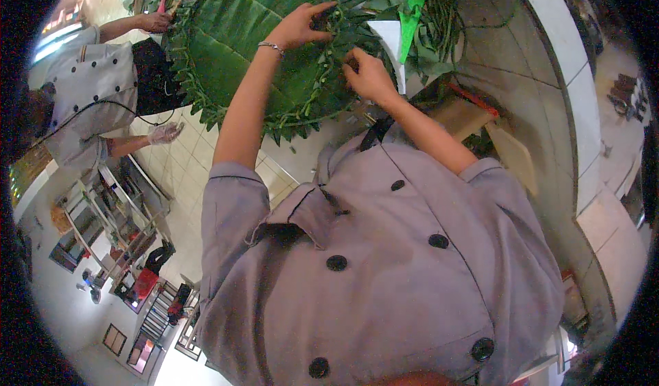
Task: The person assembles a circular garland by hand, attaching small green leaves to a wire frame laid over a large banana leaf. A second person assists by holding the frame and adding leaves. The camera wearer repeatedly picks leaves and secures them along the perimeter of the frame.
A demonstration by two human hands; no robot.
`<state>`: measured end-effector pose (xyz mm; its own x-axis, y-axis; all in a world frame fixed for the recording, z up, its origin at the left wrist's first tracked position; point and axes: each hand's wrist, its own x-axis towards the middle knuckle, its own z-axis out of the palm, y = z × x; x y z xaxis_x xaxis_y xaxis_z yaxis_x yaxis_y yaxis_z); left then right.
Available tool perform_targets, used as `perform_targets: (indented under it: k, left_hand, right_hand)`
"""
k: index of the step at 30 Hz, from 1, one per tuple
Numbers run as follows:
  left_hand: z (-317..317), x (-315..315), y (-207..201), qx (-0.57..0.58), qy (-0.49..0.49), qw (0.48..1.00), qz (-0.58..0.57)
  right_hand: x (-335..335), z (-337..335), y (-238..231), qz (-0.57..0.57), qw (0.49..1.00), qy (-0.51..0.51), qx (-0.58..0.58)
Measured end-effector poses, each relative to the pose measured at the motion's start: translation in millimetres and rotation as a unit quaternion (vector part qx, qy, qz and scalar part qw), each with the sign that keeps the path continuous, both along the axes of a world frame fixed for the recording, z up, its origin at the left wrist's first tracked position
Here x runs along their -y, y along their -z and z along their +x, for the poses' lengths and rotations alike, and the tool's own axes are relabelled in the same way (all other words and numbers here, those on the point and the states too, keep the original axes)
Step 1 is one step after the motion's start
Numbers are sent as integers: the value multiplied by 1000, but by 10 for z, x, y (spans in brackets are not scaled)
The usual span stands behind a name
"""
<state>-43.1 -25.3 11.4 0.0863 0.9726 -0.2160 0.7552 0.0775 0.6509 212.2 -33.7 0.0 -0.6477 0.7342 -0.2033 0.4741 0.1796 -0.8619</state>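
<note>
Big round leaf tray (230, 42) sits top centre of frame, left hand (296, 29) spread wide at its frilly rim (305, 115). Right hand's (371, 78) curled close by, can't tell if it's gripping anything.

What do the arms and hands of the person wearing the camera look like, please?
The left hand and right hand are both ungloved. A thin, silvery bracelet circles the left wrist; none shows on the right. Short, greyish-mauve sleeves leave the forearms bare, with a dark line along the left hem. No cables show on the arms.
</note>
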Motion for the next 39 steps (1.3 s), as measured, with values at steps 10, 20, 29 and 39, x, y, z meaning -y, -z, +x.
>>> perform_targets:
  k: [10, 20, 29, 39]
  left_hand:
    - [89, 69, -76, -28, -7, 1000, -6]
    - [83, 154, 70, -29, -63, 994, 79]
    - [254, 110, -166, -47, -202, 974, 91]
    - [214, -356, 66, -36, -278, 956, -86]
  right_hand:
    - [1, -16, -108, 39, 999, -34, 11]
    - [14, -25, -122, -7, 999, -21, -27]
    - [-13, 9, -51, -53, 998, -13, -30]
    - [10, -5, 24, -63, 998, -7, -31]
